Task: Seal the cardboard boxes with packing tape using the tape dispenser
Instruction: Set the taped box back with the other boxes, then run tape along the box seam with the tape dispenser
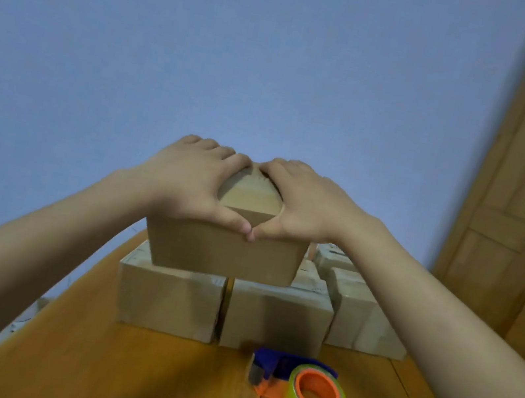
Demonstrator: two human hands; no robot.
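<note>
left hand (194,184), right hand (309,203) flat, pressing top of upper box (224,251), thumbs touching; fingertips perhaps hooked over far edge. upper box rests on lower boxes (167,301); tape dispenser (299,385) on table (121,369) in front.

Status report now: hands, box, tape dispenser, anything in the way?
Pressing flat on top box: left hand, right hand. On table, tape dispenser lies untouched. Nothing blocks it.
</note>
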